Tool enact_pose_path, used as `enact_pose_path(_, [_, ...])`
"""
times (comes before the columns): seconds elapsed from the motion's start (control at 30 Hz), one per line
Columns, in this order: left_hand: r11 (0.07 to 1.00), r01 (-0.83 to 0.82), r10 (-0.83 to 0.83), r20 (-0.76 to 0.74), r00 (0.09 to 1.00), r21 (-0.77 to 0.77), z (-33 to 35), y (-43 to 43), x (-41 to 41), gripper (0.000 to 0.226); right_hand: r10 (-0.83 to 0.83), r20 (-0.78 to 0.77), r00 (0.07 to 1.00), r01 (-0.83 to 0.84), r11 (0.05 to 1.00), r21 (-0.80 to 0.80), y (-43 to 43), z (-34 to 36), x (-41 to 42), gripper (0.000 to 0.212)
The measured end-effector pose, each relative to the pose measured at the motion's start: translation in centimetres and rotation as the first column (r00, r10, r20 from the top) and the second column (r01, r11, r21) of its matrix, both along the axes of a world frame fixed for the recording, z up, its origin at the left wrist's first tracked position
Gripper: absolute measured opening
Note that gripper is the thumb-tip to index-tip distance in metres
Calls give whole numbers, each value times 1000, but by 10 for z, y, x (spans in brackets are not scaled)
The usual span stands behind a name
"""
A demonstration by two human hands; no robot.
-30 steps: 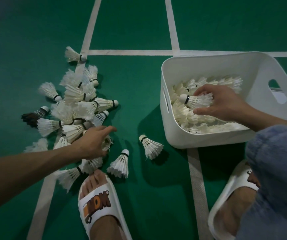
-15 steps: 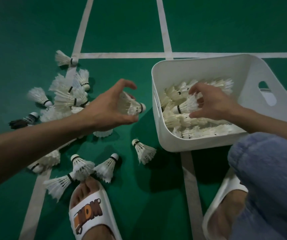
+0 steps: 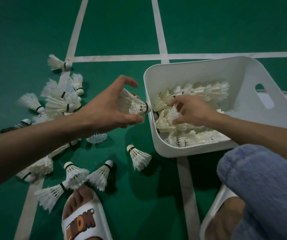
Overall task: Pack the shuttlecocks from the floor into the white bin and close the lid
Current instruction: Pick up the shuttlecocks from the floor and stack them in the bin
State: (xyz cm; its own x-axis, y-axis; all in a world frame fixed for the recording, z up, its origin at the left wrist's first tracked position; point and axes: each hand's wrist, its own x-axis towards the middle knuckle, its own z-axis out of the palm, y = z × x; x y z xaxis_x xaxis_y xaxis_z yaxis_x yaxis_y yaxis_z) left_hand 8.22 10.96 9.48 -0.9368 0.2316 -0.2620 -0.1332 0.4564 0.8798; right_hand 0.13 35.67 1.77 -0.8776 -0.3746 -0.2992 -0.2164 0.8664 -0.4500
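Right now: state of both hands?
Left hand: grips a carried shuttlecock beside the white bin rim.
Right hand: fingers curled round a binned shuttlecock inside it.

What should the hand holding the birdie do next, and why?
Probably carry it a little further right, over the rim, and let go. The left hand grips a shuttlecock whose cork tip is just at the near rim of the white bin, not yet inside. The right hand grips another shuttlecock inside, so aim beside it.
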Motion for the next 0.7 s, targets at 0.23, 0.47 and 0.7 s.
enact_pose_path(0.23, [1000, 1, -2, -62, 998, -18, 16, 4, -9, 72, 28, 115, 993, -20, 997, -70, 8, 6, -5, 75])
enact_pose_path(0.47, [997, 32, -18, -178, 984, 77, 61, 22, -24, 63, -86, 22, 996, 89, 951, -297, 22, 71, -1, 69])
enact_pose_path(0.7, [980, 194, -196, 58, 979, 38, 62, 77, -53, 82, 55, -167, 984, -144, 796, -588, 26, 121, 18, 89])
